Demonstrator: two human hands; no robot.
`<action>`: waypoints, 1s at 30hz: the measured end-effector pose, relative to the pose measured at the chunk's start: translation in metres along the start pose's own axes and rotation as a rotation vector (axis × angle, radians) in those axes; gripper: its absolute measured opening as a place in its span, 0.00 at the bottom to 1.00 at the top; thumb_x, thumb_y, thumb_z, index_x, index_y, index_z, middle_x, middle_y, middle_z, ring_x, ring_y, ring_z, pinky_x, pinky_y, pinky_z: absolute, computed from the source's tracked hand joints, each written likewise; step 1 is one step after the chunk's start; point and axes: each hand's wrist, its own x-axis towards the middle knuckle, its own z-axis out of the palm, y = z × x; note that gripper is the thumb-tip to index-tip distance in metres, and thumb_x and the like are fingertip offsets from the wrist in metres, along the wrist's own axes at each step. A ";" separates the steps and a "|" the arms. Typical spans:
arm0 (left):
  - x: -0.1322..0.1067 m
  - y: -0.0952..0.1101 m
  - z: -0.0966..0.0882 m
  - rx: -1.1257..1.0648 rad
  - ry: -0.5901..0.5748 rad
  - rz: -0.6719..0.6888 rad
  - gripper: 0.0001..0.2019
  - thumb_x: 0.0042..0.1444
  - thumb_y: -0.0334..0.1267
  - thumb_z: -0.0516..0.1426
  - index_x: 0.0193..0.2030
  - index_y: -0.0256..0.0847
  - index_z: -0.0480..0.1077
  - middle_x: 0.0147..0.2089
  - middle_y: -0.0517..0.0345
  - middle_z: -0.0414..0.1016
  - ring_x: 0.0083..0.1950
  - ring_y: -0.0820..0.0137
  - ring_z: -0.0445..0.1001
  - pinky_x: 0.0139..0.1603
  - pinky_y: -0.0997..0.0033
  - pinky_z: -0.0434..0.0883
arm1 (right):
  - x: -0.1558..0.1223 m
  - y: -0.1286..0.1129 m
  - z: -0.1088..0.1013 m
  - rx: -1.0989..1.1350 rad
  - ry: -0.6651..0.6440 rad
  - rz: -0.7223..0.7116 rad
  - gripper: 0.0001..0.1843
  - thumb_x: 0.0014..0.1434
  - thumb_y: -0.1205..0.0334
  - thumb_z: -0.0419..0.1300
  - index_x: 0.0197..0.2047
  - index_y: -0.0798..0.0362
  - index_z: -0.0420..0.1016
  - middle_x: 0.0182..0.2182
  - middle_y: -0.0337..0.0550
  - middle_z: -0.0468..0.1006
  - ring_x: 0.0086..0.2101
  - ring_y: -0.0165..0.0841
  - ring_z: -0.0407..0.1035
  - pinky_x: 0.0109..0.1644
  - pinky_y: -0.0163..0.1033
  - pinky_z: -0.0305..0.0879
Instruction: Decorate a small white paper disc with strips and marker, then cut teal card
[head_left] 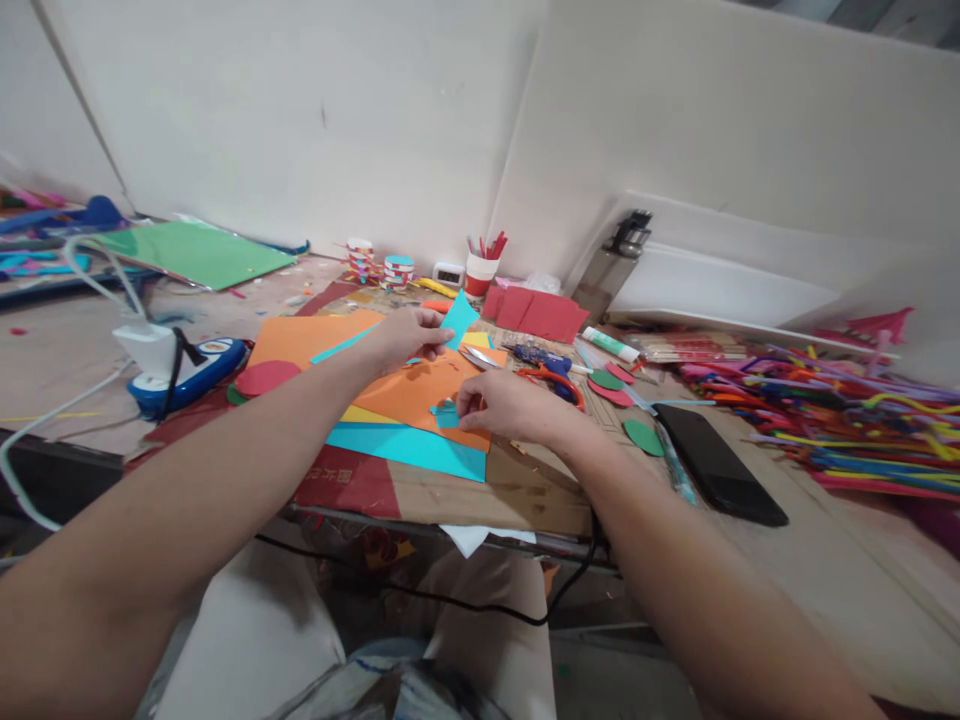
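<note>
My left hand (pixel 416 338) pinches a small turquoise paper piece (pixel 459 318) that stands up from its fingertips. Closed with its fingers curled, my right hand (pixel 499 403) has its fingertips at the edge of small turquoise paper scraps (pixel 444 414). Beneath both hands lie orange paper sheets (pixel 424 400). A larger turquoise sheet (pixel 412 450) sticks out toward me from under the orange. Just beyond my right hand rest scissors (pixel 551 383) with orange handles, blades partly visible.
To the left are a blue power strip (pixel 187 378) with a white plug and a green sheet (pixel 202 250). Toward the back stand a cup of red sticks (pixel 481 270) and red paper (pixel 536 313). On the right lie a glue stick (pixel 611 345), black phone (pixel 720 465) and pipe cleaners (pixel 862 420).
</note>
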 end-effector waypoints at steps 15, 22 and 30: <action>0.000 0.004 0.001 -0.142 -0.005 -0.042 0.06 0.51 0.30 0.62 0.28 0.33 0.69 0.23 0.59 0.70 0.24 0.78 0.69 0.27 0.77 0.66 | -0.010 -0.012 -0.010 -0.052 0.029 -0.011 0.04 0.51 0.69 0.56 0.30 0.52 0.70 0.30 0.39 0.75 0.28 0.28 0.64 0.28 0.33 0.52; -0.006 0.009 0.007 0.049 -0.009 0.026 0.04 0.50 0.32 0.62 0.29 0.33 0.72 0.23 0.59 0.72 0.24 0.78 0.69 0.29 0.76 0.67 | -0.002 0.006 -0.020 0.247 0.461 -0.047 0.06 0.55 0.67 0.55 0.34 0.54 0.72 0.27 0.37 0.72 0.28 0.27 0.63 0.31 0.33 0.56; -0.012 0.010 0.016 0.196 -0.158 0.061 0.07 0.55 0.37 0.59 0.32 0.34 0.75 0.26 0.53 0.76 0.26 0.74 0.73 0.33 0.72 0.70 | 0.001 0.010 -0.019 0.142 0.698 0.024 0.06 0.54 0.67 0.60 0.37 0.55 0.74 0.28 0.39 0.75 0.28 0.28 0.65 0.35 0.34 0.59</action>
